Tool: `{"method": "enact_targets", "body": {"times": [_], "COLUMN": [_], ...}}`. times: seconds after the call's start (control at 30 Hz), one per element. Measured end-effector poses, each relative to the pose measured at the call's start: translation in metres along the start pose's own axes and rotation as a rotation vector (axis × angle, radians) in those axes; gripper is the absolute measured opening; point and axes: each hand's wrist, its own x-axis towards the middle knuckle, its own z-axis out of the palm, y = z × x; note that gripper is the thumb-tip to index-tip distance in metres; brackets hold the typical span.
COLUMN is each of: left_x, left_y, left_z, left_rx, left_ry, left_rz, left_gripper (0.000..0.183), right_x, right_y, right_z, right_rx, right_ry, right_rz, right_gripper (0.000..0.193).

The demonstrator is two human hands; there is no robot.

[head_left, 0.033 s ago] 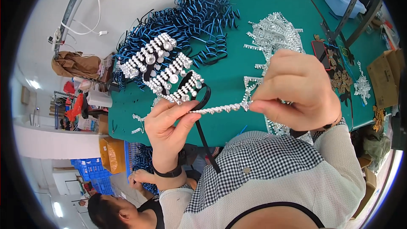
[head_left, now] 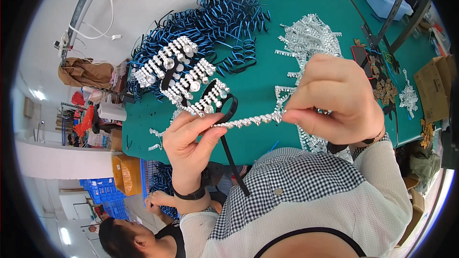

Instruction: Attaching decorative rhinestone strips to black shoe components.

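My left hand pinches a black ribbon and one end of a silver rhinestone trim between thumb and fingers. The ribbon's loose tail hangs below that hand. Above its fingers, several loops of the rhinestone-covered band curl up, with round clear stones along one edge. A straight stretch of rhinestone trim spans the gap between both hands, nearly level. At its right end, my right hand grips the trim between thumb and bent forefinger; its other fingers are curled, and what lies inside them is mostly hidden.
Blue-and-black curled ribbon is heaped at the back of the green table. Silver trim is piled behind my right hand. Farther right lie a red-edged phone, gold appliques and a cardboard box. Another person sits lower left.
The trim between my hands has turned slightly, so its stones show more. The loops above my left hand have shifted a little. Both hands keep their hold.
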Motion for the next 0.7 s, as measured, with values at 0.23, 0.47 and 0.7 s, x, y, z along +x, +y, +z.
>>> {"method": "enact_targets", "body": {"times": [0.23, 0.47, 0.7], "left_x": [-0.002, -0.003, 0.003], "left_y": [0.004, 0.001, -0.014], "left_z": [0.002, 0.001, 0.007], "left_rx": [-0.013, -0.086, -0.246], "left_ry": [0.041, 0.028, 0.009], "left_rz": [-0.007, 0.041, 0.179], "left_gripper": [0.028, 0.029, 0.029], "right_x": [-0.004, -0.004, -0.006], "right_y": [0.018, 0.034, 0.052], "right_z": [0.002, 0.008, 0.024], "right_rx": [0.137, 0.360, 0.535], "right_ry": [0.037, 0.001, -0.023], "right_rz": [0.122, 0.211, 0.222], "right_gripper": [0.008, 0.007, 0.011]}}
